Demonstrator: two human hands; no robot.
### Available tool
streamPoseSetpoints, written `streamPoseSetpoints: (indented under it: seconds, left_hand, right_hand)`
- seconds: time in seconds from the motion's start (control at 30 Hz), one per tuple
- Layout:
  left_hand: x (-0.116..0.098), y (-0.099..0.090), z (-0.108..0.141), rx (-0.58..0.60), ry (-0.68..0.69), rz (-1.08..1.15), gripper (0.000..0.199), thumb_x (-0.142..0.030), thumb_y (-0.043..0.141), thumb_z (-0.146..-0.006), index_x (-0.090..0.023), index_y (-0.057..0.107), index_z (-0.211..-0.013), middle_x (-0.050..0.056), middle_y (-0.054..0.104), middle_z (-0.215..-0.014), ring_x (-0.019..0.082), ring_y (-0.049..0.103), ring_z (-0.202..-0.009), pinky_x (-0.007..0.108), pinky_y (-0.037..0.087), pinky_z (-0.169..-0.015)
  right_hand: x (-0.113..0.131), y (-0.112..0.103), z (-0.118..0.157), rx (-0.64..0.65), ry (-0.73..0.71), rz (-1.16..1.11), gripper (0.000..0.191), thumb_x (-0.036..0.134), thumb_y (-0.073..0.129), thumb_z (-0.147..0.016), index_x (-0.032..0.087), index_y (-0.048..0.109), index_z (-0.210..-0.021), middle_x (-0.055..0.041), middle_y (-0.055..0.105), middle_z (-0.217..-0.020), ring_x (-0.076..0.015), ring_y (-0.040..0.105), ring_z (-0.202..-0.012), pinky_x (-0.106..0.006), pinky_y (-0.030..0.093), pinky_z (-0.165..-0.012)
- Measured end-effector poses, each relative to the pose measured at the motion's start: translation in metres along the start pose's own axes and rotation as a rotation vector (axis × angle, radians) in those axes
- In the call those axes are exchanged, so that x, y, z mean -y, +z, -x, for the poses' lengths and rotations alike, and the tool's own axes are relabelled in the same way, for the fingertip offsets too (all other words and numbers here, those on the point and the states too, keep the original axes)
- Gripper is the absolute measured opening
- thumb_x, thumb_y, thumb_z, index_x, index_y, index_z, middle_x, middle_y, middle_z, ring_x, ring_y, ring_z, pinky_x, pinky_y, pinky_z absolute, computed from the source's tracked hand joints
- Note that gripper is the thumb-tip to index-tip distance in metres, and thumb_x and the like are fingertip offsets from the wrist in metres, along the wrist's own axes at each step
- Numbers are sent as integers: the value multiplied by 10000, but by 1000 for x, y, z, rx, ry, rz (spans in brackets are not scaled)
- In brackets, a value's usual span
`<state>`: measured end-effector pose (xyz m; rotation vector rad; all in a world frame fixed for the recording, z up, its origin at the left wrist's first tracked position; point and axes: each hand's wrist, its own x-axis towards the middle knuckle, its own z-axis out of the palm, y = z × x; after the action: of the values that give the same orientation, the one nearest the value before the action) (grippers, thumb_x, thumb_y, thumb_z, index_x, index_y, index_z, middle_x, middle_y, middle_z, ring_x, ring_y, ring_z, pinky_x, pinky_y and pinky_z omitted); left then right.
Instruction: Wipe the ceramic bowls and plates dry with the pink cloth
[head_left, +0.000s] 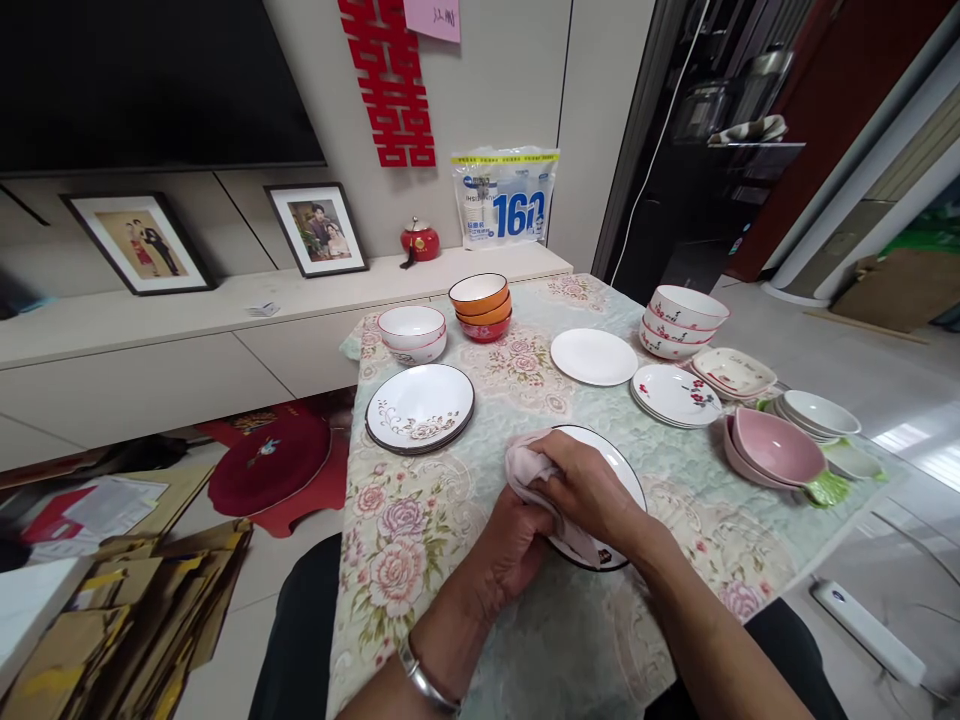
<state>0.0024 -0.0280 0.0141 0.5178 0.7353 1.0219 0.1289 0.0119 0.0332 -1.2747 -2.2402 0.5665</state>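
Observation:
In the head view a pale pink cloth (529, 463) is bunched between my two hands, and part of it hangs down over a white dark-rimmed plate (619, 465). My right hand (592, 485) is closed on the cloth from above. Below it and to the left, my left hand (517, 540) is curled around the lower part of the cloth; its fingertips are hidden. The hands and cloth cover much of the plate, and a small dark pattern shows at its near edge. I cannot tell whether either hand touches the plate.
Stacked dark-rimmed plates (421, 400) lie left, with white bowls (411, 325) and orange bowls (480, 295) behind. A white plate (594, 357), flowered plates (671, 392), tall bowls (682, 315) and pink bowls (780, 445) stand right. A red stool (274, 465) is beside the table.

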Motion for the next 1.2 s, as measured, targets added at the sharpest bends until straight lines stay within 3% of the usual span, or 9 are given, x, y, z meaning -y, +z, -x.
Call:
streamPoseSetpoints:
  seconds: [0.07,0.17,0.23,0.37,0.7,0.9,1.03,1.13,1.2]
  left_hand:
    - [0,0,0,-2,-12,18,527,25,508,-434,-148,675,-902,10,662,-711,167,588,-689,268,431,-650]
    - [-3,1,1,26,-34,75,788,42,490,-418,-204,637,-1152,6,701,-815,193,625,-798,274,452,-696]
    - [-5,1,1,42,-48,89,853,43,494,-415,-216,609,-1220,19,722,-896,218,641,-875,295,469,-749]
    - [-6,3,1,28,-65,94,794,28,516,-429,-178,625,-1188,50,737,-935,252,649,-933,331,485,-797]
    - [-4,-5,-9,-134,128,118,687,35,574,-470,-147,618,-1131,66,732,-1035,243,635,-994,323,484,-835]
    - [-4,-3,-5,-75,89,135,769,42,539,-492,-190,581,-1224,50,716,-1072,233,625,-1027,325,476,-862]
    - [0,-1,-3,-2,76,102,730,40,535,-517,-202,603,-1202,33,714,-992,203,632,-927,286,468,-782]
    - [4,-2,-3,-8,84,63,554,41,552,-505,-155,665,-1011,24,696,-833,174,613,-797,267,451,-730]
    - [5,-2,-4,-21,88,51,454,40,556,-493,-142,671,-892,17,676,-767,162,595,-743,265,444,-712]
  right_hand:
    - [-6,0,-1,-64,-20,34,254,141,520,-873,204,622,-1097,-70,635,-1071,-204,559,-990,-291,419,-842]
    - [-24,-9,-1,-210,65,175,241,132,540,-833,180,637,-1049,-118,610,-1140,-254,513,-1076,-347,401,-899]
    - [-35,-18,0,-190,159,161,233,129,548,-803,177,624,-1019,-104,644,-1079,-244,551,-1004,-331,411,-849]
    - [-46,-28,3,-63,338,49,193,188,548,-816,201,594,-1003,-28,688,-876,-187,599,-778,-260,389,-679]
    - [-54,-28,4,-98,558,327,211,333,531,-896,171,585,-1020,-104,681,-905,-236,594,-793,-281,309,-620]
    - [-39,-15,1,-253,439,541,139,215,524,-894,140,633,-936,-146,620,-958,-269,566,-914,-312,361,-714]
    - [-20,-1,-2,-240,216,245,185,171,533,-877,162,630,-1035,-95,650,-980,-218,594,-867,-297,407,-752]
    - [-7,4,-2,-107,3,-20,247,126,576,-822,204,644,-1046,-43,682,-1002,-192,614,-908,-271,431,-788]
    - [-6,3,-2,-27,-44,-90,259,117,585,-811,218,654,-1039,-27,690,-1013,-183,620,-926,-262,438,-798]
